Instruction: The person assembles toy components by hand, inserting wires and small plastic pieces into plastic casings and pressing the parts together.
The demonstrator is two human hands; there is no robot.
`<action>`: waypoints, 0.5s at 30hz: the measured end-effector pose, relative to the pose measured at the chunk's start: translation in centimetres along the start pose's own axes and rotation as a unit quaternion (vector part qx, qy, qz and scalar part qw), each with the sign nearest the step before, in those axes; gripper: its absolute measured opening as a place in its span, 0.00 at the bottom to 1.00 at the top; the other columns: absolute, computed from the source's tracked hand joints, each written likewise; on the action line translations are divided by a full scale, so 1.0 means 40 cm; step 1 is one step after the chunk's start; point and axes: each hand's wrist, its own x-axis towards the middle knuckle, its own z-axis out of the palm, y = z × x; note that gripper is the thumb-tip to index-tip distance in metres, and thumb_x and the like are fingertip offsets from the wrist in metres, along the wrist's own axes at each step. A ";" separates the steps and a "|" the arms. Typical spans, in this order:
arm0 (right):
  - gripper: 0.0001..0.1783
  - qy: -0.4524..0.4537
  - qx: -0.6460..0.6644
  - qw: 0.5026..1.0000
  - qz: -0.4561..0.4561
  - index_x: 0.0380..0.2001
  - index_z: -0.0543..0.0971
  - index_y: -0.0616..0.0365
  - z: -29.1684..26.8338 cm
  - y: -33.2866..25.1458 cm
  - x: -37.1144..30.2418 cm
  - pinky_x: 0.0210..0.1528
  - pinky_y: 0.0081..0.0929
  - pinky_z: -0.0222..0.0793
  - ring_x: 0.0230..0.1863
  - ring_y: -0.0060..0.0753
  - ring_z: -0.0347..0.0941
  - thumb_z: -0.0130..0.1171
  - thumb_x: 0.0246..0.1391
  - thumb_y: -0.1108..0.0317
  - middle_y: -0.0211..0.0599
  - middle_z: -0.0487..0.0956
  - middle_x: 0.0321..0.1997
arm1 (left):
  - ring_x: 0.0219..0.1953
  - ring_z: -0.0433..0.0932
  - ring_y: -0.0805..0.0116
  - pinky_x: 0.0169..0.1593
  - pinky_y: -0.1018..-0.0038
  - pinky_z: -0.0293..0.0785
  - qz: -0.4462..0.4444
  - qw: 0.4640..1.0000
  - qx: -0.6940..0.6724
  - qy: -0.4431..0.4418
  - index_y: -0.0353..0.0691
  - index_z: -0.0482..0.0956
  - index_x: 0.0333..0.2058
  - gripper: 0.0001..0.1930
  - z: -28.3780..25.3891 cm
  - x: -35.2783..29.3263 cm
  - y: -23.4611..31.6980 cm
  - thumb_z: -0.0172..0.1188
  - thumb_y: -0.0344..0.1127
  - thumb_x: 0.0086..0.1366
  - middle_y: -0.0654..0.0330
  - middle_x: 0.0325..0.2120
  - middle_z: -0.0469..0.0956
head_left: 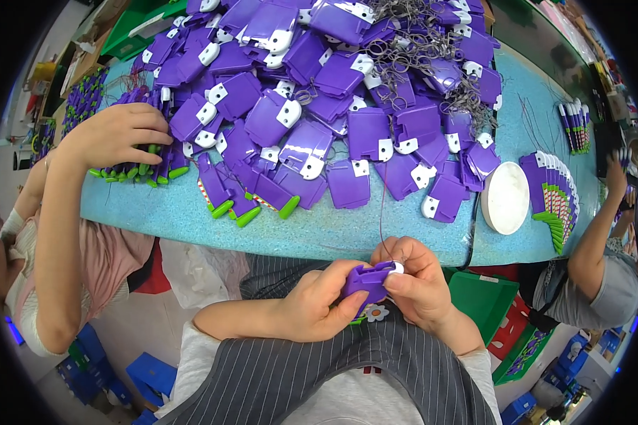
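In front of my apron, past the table's near edge, I hold a purple plastic casing (361, 285) between both hands. My left hand (320, 301) is closed round its left side, the thumb pressed on its face. My right hand (420, 287) pinches its white corner piece (397, 268). A thin dark wire (383, 212) rises from the fingertips of my right hand over the table. A bit of green shows under the casing, mostly hidden by my left hand. Just beyond lies a large heap of purple casings with white corners (273, 117).
Grey metal rings and chains (411, 42) lie on the heap. A white bowl (505, 198) and a fanned stack of purple-green pieces (551, 195) stand right on the blue table (290, 237). A co-worker's hand (124, 138) reaches in at left; another person's arm (602, 212) is at right.
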 end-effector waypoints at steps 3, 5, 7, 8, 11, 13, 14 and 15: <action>0.09 0.024 -0.306 0.940 -0.152 0.32 0.71 0.60 0.008 0.000 -0.013 0.32 0.21 0.63 0.33 0.24 0.67 0.61 0.50 0.75 0.34 0.70 0.32 | 0.26 0.78 0.66 0.28 0.73 0.72 -0.068 0.998 0.002 -0.003 0.29 0.61 0.48 0.16 -0.012 0.006 -0.002 0.51 0.28 0.64 0.54 0.25 0.76; 0.10 0.042 -0.306 0.938 -0.156 0.30 0.72 0.60 0.013 -0.019 -0.007 0.30 0.22 0.62 0.31 0.25 0.67 0.64 0.48 0.74 0.34 0.71 0.30 | 0.26 0.77 0.67 0.29 0.74 0.71 -0.127 0.989 -0.034 -0.066 0.31 0.66 0.45 0.13 -0.040 0.035 0.002 0.53 0.28 0.63 0.55 0.26 0.76; 0.10 -0.016 -0.461 0.876 -0.139 0.27 0.74 0.60 0.001 -0.056 0.012 0.31 0.23 0.62 0.30 0.25 0.68 0.66 0.45 0.73 0.33 0.72 0.27 | 0.29 0.76 0.67 0.32 0.73 0.70 -0.048 0.998 -0.040 -0.025 0.33 0.72 0.39 0.08 -0.035 0.057 -0.027 0.55 0.28 0.61 0.55 0.29 0.75; 0.12 0.018 -0.451 0.877 -0.164 0.27 0.76 0.60 0.007 -0.056 0.018 0.29 0.21 0.62 0.27 0.24 0.67 0.69 0.41 0.70 0.32 0.72 0.25 | 0.29 0.76 0.67 0.32 0.73 0.70 -0.047 0.998 -0.040 -0.023 0.33 0.72 0.39 0.08 -0.034 0.065 -0.025 0.55 0.28 0.61 0.55 0.29 0.75; 0.17 0.036 -0.498 0.849 -0.174 0.31 0.77 0.61 -0.005 -0.076 0.000 0.26 0.20 0.62 0.26 0.23 0.66 0.71 0.38 0.67 0.34 0.72 0.26 | 0.31 0.76 0.66 0.36 0.74 0.71 -0.032 0.999 0.000 0.006 0.31 0.73 0.38 0.09 -0.038 0.081 0.004 0.57 0.28 0.60 0.54 0.31 0.76; 0.20 0.068 -0.505 0.851 -0.127 0.34 0.77 0.62 0.014 -0.083 -0.015 0.21 0.20 0.59 0.20 0.21 0.63 0.73 0.36 0.65 0.31 0.72 0.25 | 0.33 0.76 0.69 0.37 0.75 0.71 -0.001 0.995 -0.028 0.093 0.30 0.72 0.39 0.09 -0.045 0.079 -0.003 0.57 0.26 0.60 0.55 0.32 0.76; 0.20 0.056 -0.507 0.858 -0.053 0.34 0.77 0.61 0.010 -0.087 -0.026 0.20 0.20 0.59 0.18 0.20 0.62 0.72 0.37 0.64 0.30 0.71 0.24 | 0.35 0.75 0.74 0.38 0.77 0.71 -0.019 0.988 -0.095 0.117 0.30 0.71 0.41 0.10 -0.057 0.079 0.006 0.56 0.26 0.61 0.58 0.33 0.76; 0.18 0.013 -0.559 0.827 -0.058 0.34 0.78 0.61 0.012 -0.084 -0.025 0.19 0.22 0.59 0.16 0.21 0.63 0.71 0.40 0.64 0.31 0.71 0.21 | 0.36 0.73 0.77 0.40 0.79 0.70 -0.056 0.972 -0.186 0.129 0.31 0.70 0.43 0.11 -0.058 0.072 0.004 0.55 0.26 0.63 0.60 0.35 0.76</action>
